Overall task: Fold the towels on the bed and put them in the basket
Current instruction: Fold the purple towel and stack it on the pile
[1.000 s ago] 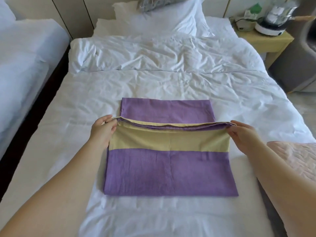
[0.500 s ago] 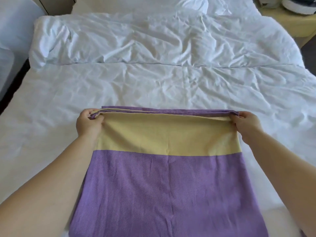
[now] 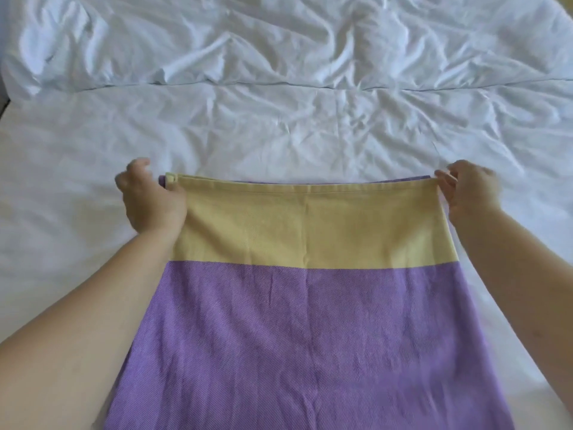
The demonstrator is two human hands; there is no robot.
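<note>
Head view, looking down: fingers [image 3: 444, 176] of the right hand [image 3: 473, 189] pinch the far right corner of the towel [image 3: 310, 321], and the left hand [image 3: 152, 198] is closed on the far left corner. Between them the yellow band's hem runs taut and level, a sliver of purple layer peeking behind it. The towel lies doubled on the white bed [image 3: 279, 128], purple half toward the person. So one fold looks about complete; I'd judge more folds remain. No basket or other towels in sight, so stowing is yet to come.
</note>
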